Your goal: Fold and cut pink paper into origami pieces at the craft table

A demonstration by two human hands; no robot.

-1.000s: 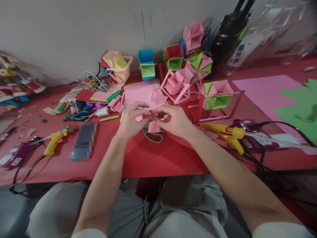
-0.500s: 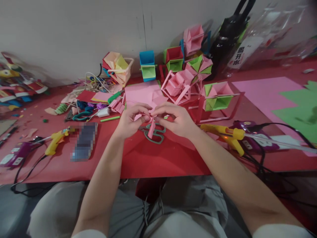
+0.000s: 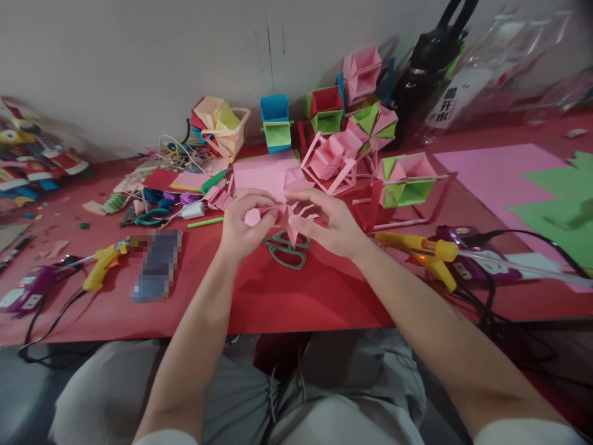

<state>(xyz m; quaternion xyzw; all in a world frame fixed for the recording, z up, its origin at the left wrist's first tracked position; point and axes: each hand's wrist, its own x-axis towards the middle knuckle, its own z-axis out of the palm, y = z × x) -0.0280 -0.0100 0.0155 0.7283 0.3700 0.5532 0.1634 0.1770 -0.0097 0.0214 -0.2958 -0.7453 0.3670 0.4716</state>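
Note:
Between my two hands is a folded pink paper piece (image 3: pixel 291 227), with points and flaps sticking out. My left hand (image 3: pixel 248 225) pinches its left side between thumb and fingers. On the other side my right hand (image 3: pixel 331 224) grips a fold, thumb in front and fingers curled behind. Just below the paper, grey-handled scissors (image 3: pixel 288 250) lie on the red table (image 3: pixel 306 303); their blades are hidden by the paper and my left hand. Pink paper sheets (image 3: pixel 264 173) lie behind my hands.
Several folded paper wheel models (image 3: pixel 407 179) stand along the back. A yellow glue gun (image 3: pixel 428 250) rests at right, another glue gun (image 3: pixel 104 266) at left near a phone (image 3: pixel 159 266). A black bottle (image 3: pixel 414 86) stands at back right. Craft scraps (image 3: pixel 171 198) lie left.
The pink paper has turned and spread; the strip that hung down over the scissors now shows as a short point. My right hand's fingers have opened a little wider around it.

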